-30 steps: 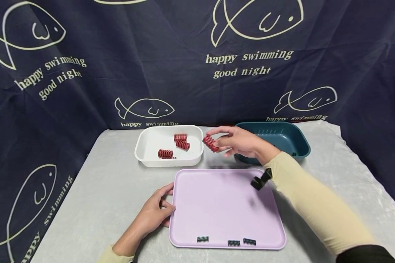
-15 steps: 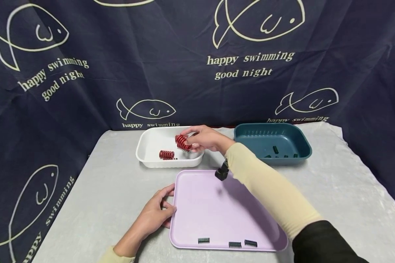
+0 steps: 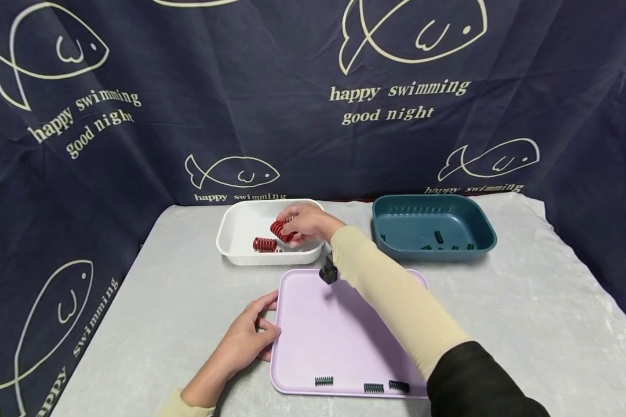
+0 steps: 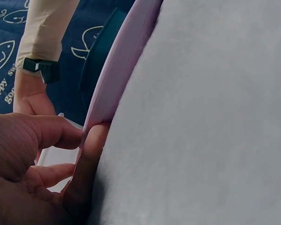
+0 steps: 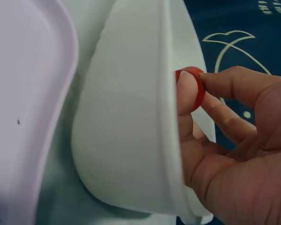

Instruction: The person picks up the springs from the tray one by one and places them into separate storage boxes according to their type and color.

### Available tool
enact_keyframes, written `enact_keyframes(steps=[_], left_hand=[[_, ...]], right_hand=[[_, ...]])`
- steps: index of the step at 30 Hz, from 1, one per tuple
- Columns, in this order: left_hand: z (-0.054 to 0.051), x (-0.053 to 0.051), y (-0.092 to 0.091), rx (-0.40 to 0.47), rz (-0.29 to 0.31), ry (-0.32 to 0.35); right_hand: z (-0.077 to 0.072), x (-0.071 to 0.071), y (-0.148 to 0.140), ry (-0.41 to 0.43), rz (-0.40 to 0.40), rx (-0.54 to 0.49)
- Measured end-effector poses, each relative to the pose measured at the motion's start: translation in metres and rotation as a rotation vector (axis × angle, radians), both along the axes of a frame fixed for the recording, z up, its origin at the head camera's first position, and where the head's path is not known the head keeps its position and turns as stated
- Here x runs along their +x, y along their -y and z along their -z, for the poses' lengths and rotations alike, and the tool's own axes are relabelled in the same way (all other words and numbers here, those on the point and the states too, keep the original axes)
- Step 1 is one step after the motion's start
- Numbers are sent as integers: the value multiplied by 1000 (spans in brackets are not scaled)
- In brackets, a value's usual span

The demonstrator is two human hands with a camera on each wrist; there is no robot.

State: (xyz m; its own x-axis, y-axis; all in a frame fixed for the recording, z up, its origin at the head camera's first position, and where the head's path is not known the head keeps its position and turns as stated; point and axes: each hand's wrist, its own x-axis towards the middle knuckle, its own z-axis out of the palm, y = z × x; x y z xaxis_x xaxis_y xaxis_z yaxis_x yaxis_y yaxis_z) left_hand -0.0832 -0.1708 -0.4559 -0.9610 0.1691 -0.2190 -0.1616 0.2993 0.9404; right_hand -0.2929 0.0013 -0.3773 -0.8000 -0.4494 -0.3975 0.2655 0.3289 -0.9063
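Note:
My right hand (image 3: 309, 223) is over the white bin (image 3: 235, 255) and pinches a red coil spring (image 3: 280, 231) between thumb and fingers. The right wrist view shows the end of that red spring (image 5: 200, 91) at the fingertips, just inside the bin's rim; the near wall hides the rest. Another red spring (image 3: 265, 244) lies in the bin, and more red coils are partly behind my fingers. At the left edge of the lilac tray (image 3: 339, 330), my left hand (image 3: 247, 333) grips the rim, with a finger (image 4: 95, 140) underneath it in the left wrist view.
Several small dark green springs, one a dark green spring (image 3: 324, 381), lie along the tray's front edge. A teal bin (image 3: 433, 255) with several more green springs stands back right. Behind the table (image 3: 135, 336) hangs a dark blue curtain (image 3: 292, 104) with fish drawings.
My right hand has moved left from between the two bins to over the white bin, carrying the red spring. The left hand has stayed at the tray's edge.

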Motion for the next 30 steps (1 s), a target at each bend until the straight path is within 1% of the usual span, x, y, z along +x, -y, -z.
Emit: enact_keyframes(steps=[7,13,15,17,20,23,30], left_hand=[[-3,0,-1,-2,-4,5],[-2,1,-1,4,-10,-1],[-2,1,0,6,-9,-2],[-2,1,0,9,-8,-5],[-1,2,0,12,-10,-3],[-1,2,0,16,-12,4],[-1,1,-1,14,-9,6]], right_hand=[[4,4,9,-48,7,120],[4,6,18,-162,2,267],[3,6,19,-172,5,295],[2,8,20,-164,12,294],[-2,10,18,-141,11,255],[-7,13,15,-132,-7,207],[-20,21,0,-191,-72,161]])
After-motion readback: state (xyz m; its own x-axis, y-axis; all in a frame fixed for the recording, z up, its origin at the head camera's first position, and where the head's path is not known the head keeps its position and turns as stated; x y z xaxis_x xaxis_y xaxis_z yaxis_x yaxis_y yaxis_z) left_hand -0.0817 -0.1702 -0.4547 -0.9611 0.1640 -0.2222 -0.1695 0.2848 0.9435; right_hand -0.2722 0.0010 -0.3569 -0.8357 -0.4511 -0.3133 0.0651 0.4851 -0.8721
